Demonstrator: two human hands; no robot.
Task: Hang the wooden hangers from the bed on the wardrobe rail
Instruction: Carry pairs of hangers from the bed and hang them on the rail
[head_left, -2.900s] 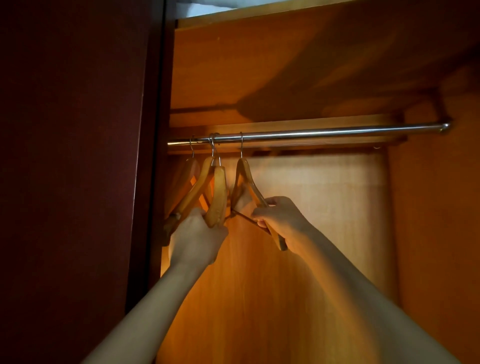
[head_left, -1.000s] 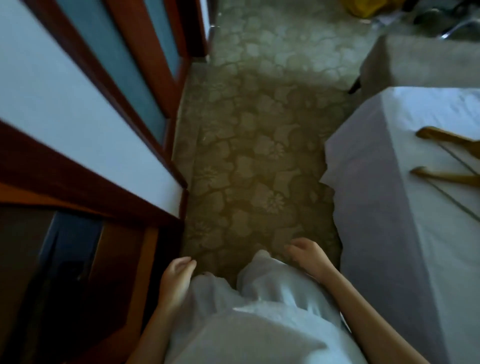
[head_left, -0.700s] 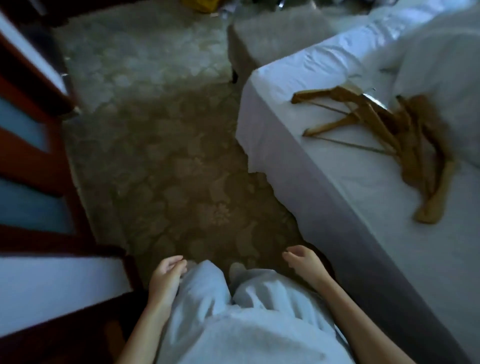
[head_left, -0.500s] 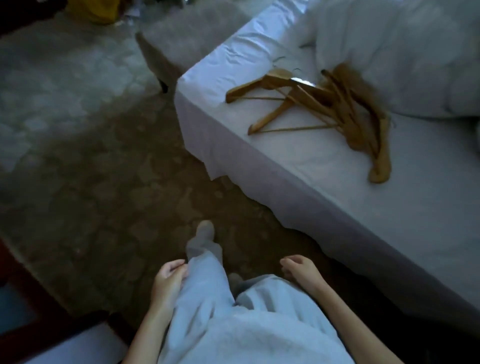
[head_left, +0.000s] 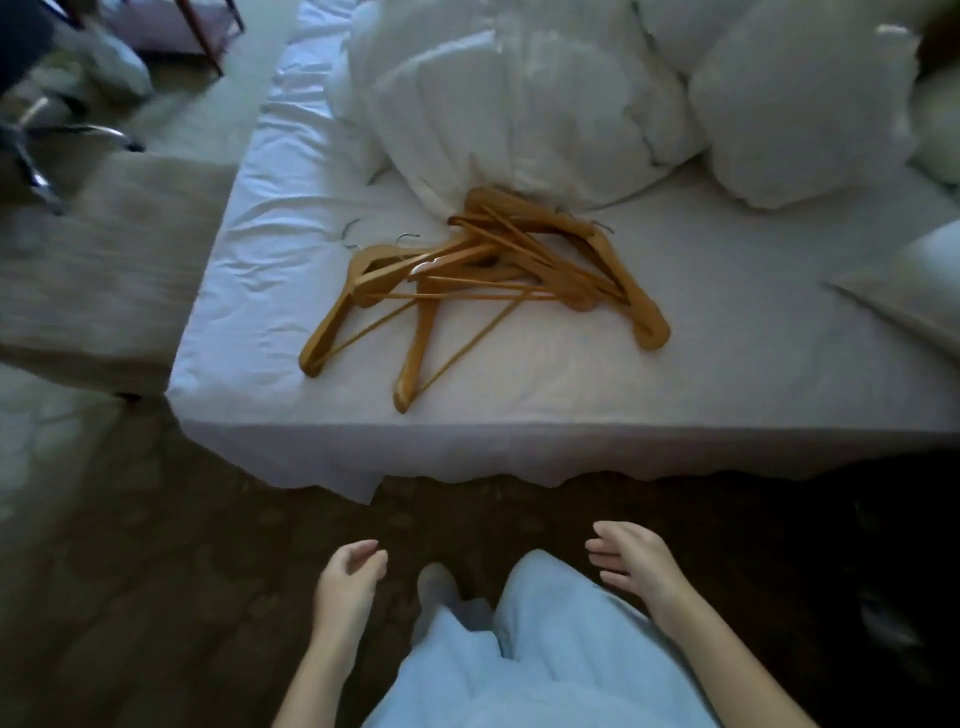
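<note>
Several wooden hangers with metal hooks lie tangled in a heap on the white bed, just in front of a bunched duvet. I stand at the bed's near edge, facing it. My left hand hangs low over the carpet, fingers loosely curled and holding nothing. My right hand is also low, fingers spread, holding nothing. Both hands are well short of the hangers. The wardrobe and its rail are out of view.
A white duvet and pillows fill the back of the bed. An upholstered bench stands at the bed's left end. A chair base with metal legs sits at far left. Patterned carpet lies underfoot.
I have turned from the wardrobe rail, where both hands held hung hangers, round to face the bed. The hanger heap now lies straight ahead, and my right hand's fingers have spread.
</note>
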